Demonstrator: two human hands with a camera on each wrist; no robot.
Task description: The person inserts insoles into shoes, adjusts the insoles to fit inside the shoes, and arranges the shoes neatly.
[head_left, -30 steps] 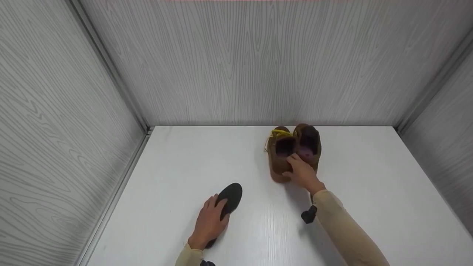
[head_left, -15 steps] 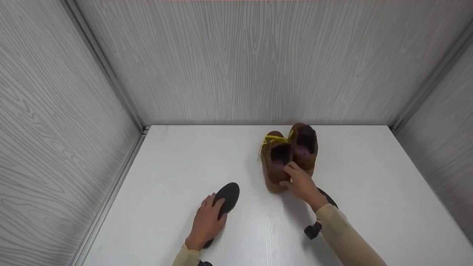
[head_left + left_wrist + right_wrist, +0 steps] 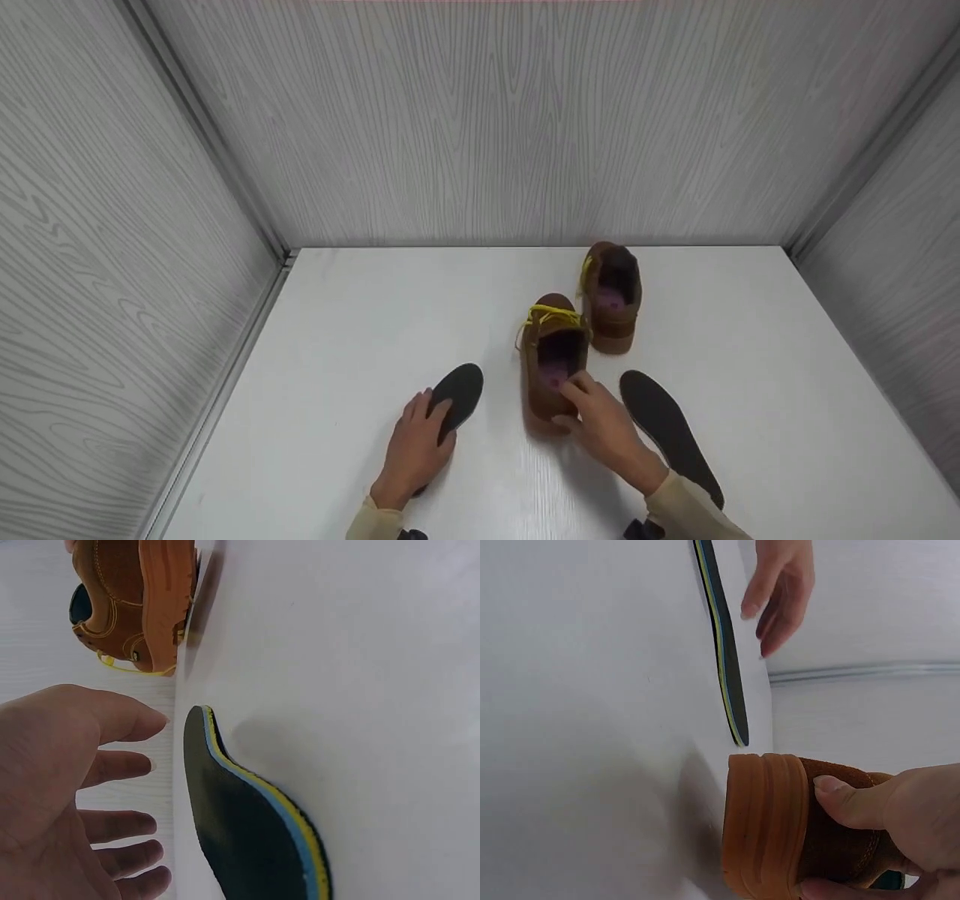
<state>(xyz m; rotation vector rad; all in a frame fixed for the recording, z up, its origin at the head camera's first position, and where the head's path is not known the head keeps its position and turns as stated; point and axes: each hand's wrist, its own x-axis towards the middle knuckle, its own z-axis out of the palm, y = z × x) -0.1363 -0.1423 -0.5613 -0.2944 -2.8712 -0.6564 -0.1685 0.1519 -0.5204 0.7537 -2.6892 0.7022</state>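
- Head view: The right hand [image 3: 600,424] grasps the heel of the brown shoe [image 3: 534,367] over the middle of the counter [image 3: 375,322]. The shoe has just come toward 6 o'clock, away from the second shoe [image 3: 613,321], now between 1 and 2 o'clock from it; the pair is thus separated, and the held shoe lies between the left insole [image 3: 463,388] at 8 and the right insole [image 3: 667,420] at 4. Long axis 12–6, toe at 12.
- Left wrist view: The left hand [image 3: 82,780], fingers extended, grasps nothing; the left insole is at its 3 o'clock.
- Right wrist view: The thumb presses the heel; the sole faces 9 o'clock.
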